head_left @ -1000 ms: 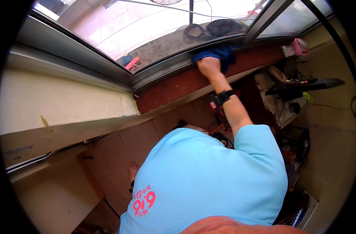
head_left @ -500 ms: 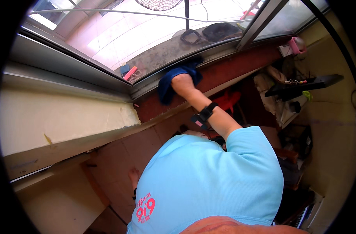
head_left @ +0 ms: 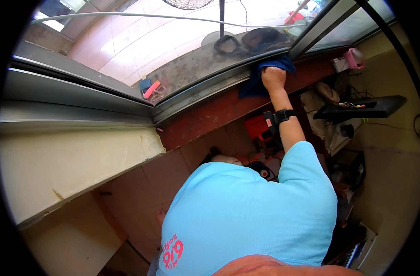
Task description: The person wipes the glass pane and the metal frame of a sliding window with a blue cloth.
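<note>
My right hand is closed on a dark blue cloth, pressed against the metal window frame and the dark red sill. The cloth spreads out on both sides of my fist and covers a stretch of the sill and the track. A black band with a small box sits on my right wrist. My left hand hangs low at my left side, with only a small part showing past my light blue shirt; its fingers are mostly hidden.
Glass panes in metal frames rise beyond the sill. Outside lie a blue-and-pink object and dark round items. A pink container stands at the sill's right end, above a black shelf. A cream ledge juts in at left.
My right hand has moved right along the sill and window track, taking the blue cloth with it. Less of my left hand shows now.
</note>
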Motion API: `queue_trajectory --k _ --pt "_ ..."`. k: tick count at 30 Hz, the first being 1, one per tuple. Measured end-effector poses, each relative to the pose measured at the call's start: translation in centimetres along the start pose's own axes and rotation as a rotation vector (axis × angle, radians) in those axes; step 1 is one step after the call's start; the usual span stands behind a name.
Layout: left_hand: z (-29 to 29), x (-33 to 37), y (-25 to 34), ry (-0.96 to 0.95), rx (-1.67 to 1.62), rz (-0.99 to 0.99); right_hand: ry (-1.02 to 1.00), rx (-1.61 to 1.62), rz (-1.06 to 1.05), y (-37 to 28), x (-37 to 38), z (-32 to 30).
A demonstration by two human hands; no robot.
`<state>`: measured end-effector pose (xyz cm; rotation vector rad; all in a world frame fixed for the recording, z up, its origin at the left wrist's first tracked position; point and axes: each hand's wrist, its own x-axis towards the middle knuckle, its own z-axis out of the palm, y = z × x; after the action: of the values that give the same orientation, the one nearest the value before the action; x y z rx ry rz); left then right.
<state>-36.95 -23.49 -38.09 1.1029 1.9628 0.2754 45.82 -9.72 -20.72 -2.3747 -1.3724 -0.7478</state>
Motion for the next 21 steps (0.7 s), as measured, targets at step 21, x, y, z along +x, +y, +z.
queue_trajectory --k 21 --pt "-1.2 1.4 5.4 -0.108 0.309 0.056 0.304 1.905 0.602 0.8 4.8 -15.3"
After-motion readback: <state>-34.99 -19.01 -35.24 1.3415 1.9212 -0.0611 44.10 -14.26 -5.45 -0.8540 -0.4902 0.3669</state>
